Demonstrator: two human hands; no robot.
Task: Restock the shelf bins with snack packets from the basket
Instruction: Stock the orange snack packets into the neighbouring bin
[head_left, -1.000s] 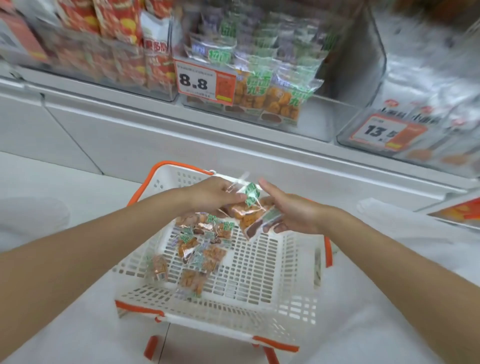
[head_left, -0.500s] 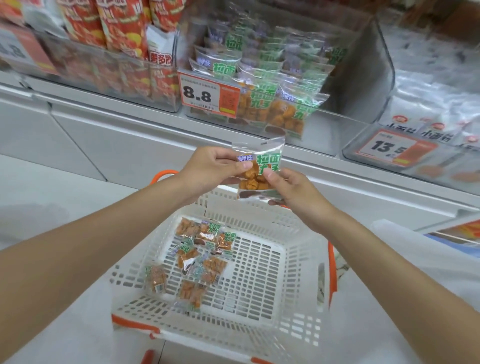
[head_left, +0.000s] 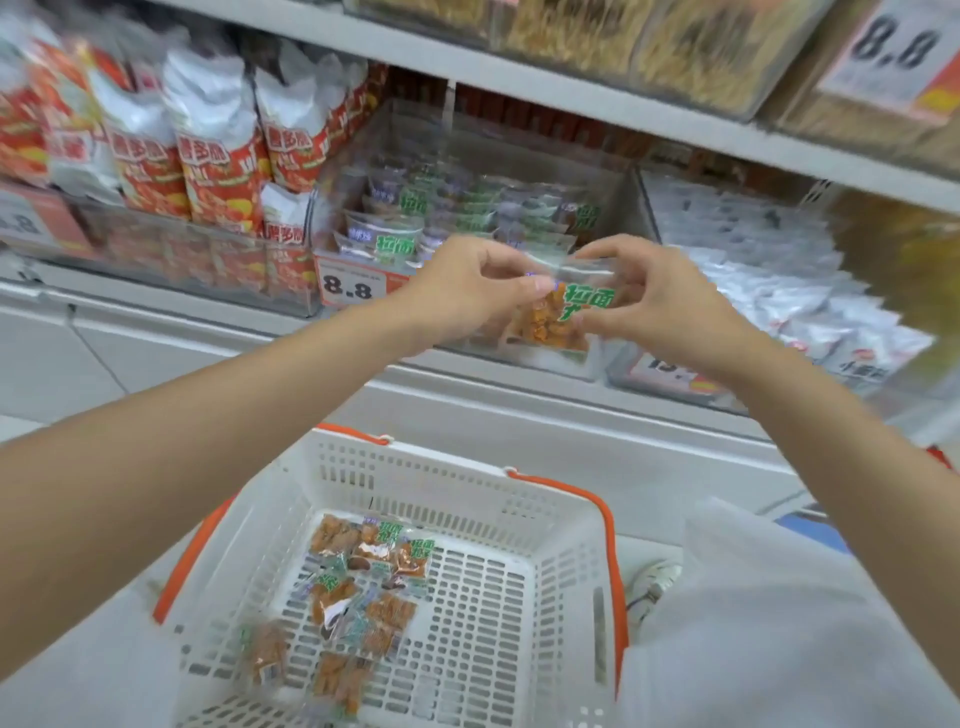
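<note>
I pinch one snack packet (head_left: 563, 317) upright between my left hand (head_left: 467, 291) and right hand (head_left: 660, 306) at frame centre, label outward, squared for the clear bin (head_left: 467, 171) behind.

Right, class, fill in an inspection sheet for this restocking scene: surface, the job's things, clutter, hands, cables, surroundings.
Surface: white shelf carrying clear bins; what the basket rests on is unclear.
Job's things: snack packet held in front of the clear bin of matching packets; white basket with orange handles holds several more packets.
Clutter: nothing seen.
Hands: left hand and right hand pinch the snack packet from either side.
Cables: nothing seen.
Surroundings: red-and-white snack bags left, white packets right, 8.8 price tag, upper shelf above.
</note>
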